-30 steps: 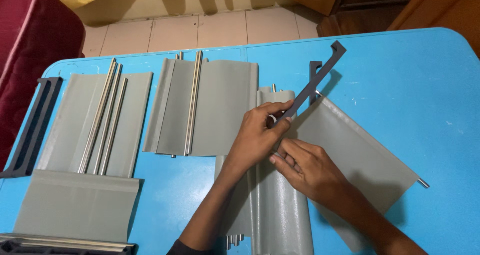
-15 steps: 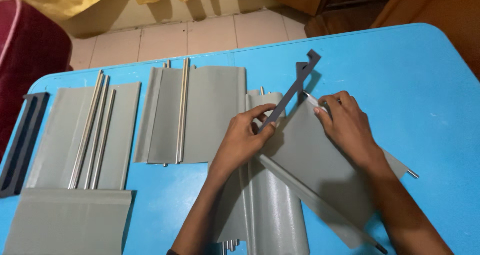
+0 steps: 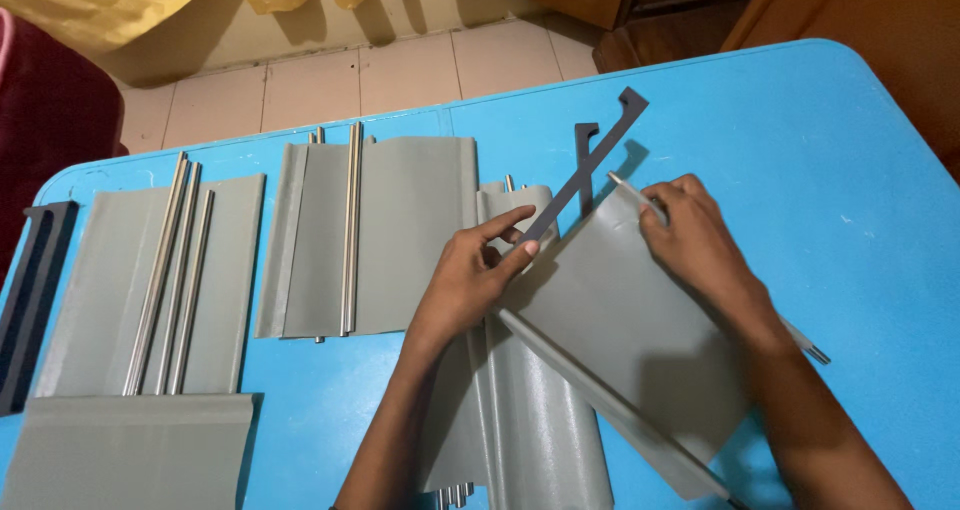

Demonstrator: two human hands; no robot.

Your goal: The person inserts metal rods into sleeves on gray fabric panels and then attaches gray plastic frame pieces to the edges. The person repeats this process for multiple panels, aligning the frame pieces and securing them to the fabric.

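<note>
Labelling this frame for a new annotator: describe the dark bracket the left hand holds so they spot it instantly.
Start at the blue table and find the person's two hands near its middle. The left hand pinches the lower end of a dark grey bracket, which slants up and to the right above a tilted grey panel. Unlike the pale flat panels and shiny rods around it, it is thin, dark and notched at the top.

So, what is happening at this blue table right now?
A person works with both bare hands at a blue table. The left hand pinches the lower end of a long dark grey plastic bracket, raised at a slant. The right hand presses on a grey plastic panel and touches a thin metal rod along its edge. More grey panels with metal rods lie flat to the left.
</note>
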